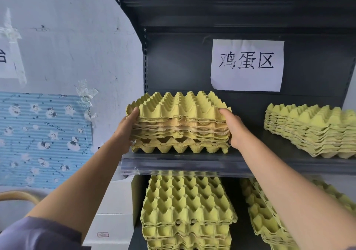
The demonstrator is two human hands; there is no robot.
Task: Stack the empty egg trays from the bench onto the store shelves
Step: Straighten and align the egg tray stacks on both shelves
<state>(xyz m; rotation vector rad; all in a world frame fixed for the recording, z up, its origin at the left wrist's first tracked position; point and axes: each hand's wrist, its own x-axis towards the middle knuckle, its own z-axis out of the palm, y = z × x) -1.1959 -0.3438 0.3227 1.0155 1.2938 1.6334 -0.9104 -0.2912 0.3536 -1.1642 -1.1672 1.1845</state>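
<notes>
A stack of several yellow-green pulp egg trays sits at the left end of the dark metal shelf. My left hand grips the stack's left side and my right hand grips its right side, fingers wrapped over the tray edges. The bottom tray rests on the shelf board near its front edge. Both forearms reach up from below.
A second tray stack lies on the same shelf at the right. Two more stacks fill the shelf below. A paper sign hangs on the back panel. White boxes stand left of the unit, against the wall.
</notes>
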